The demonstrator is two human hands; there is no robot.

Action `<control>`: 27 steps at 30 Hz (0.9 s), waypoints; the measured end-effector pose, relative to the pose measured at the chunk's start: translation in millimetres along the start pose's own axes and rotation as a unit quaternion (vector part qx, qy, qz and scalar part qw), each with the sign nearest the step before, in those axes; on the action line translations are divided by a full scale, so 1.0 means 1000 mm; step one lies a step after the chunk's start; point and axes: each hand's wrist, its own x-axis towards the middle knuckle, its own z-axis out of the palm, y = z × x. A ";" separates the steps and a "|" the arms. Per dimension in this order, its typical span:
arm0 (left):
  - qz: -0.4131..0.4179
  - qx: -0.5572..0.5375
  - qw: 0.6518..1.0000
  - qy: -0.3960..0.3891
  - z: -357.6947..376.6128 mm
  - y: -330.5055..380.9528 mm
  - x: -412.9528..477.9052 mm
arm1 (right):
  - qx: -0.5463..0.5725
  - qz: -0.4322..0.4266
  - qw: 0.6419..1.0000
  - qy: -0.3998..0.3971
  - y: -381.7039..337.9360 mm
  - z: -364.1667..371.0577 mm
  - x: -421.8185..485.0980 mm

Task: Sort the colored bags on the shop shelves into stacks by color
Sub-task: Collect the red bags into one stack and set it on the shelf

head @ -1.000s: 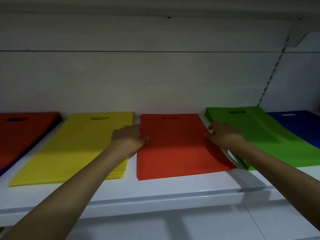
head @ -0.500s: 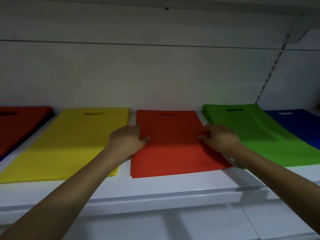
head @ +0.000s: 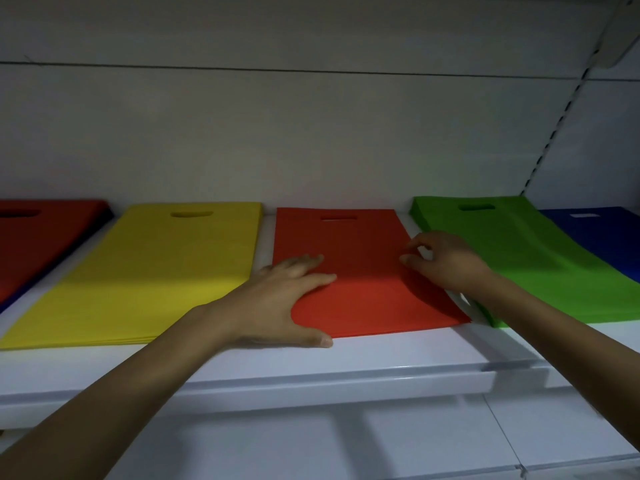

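Now, at a dim shop shelf (head: 311, 372), a person is tidying the red stack (head: 367, 271) of thin, flat bags. It is lying between the two hands, its long axis running away from the person toward the back of the shelf and its cut-out handle at the far end. The left hand (head: 294, 299) is pressing flat on the stack's near left corner, with fingers straight and spread and the thumb lying along the front edge. The right hand (head: 446, 261) is working at the stack's right edge, farther back than the left. Its fingers are curled and thumb and forefinger are close together, but whether they are pinching a bag is unclear.

Just left of the left hand a yellow stack (head: 156, 271) is lying. Just right of the right hand a green stack (head: 519, 258) is resting, with a blue stack (head: 602, 237) beyond it. Far to the left a second red stack (head: 41, 237) is sitting over something dark blue, so that pile probably needs sorting.

The bags are looking matte, soft and limp, likely to slide sheet on sheet. The planted left hand seems placed to steady the pile while the right lifts.
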 end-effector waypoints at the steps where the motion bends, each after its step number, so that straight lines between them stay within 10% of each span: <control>1: 0.012 -0.001 1.000 0.005 0.000 0.001 -0.001 | 0.004 -0.007 1.000 -0.005 -0.001 0.000 -0.001; 13: 0.025 -0.002 1.000 -0.016 -0.016 0.005 0.004 | -0.019 -0.004 1.000 -0.011 -0.016 0.005 0.001; 27: -0.185 0.196 0.958 0.097 -0.086 -0.120 -0.053 | -0.061 -0.132 0.989 0.029 -0.184 0.040 0.046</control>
